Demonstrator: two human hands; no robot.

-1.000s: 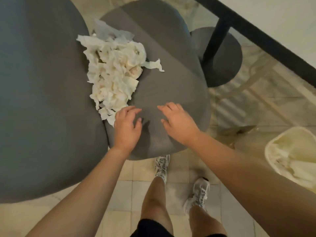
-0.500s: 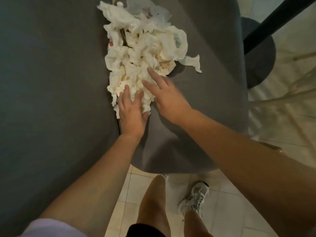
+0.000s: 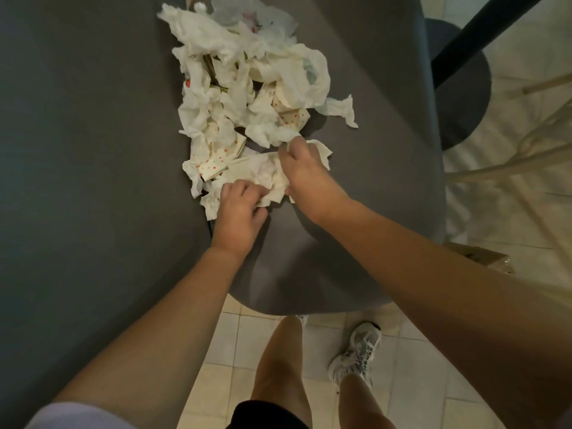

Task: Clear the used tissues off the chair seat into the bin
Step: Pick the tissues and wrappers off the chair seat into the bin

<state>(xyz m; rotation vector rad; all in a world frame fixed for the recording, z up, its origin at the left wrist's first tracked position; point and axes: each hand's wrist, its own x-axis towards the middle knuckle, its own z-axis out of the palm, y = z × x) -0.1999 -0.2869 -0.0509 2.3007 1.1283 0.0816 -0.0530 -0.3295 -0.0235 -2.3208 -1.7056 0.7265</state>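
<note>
At frame centre the left hand (image 3: 238, 209) curls its fingers into the near edge of the used tissues (image 3: 247, 88) heaped on the chair seat (image 3: 371, 150), while rightward the right hand (image 3: 305, 168) pinches neighbouring tissue, apparently bunching a first handful.

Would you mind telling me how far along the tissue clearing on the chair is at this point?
Nothing looks cleared: the pile of used tissues lies on the chair seat, and no bin is in view. In hand: the left hand and right hand grip crumpled tissue at the pile's near edge. Left: gathering the pile, including the stray tissue on its right, and carrying it all to the bin.
</note>
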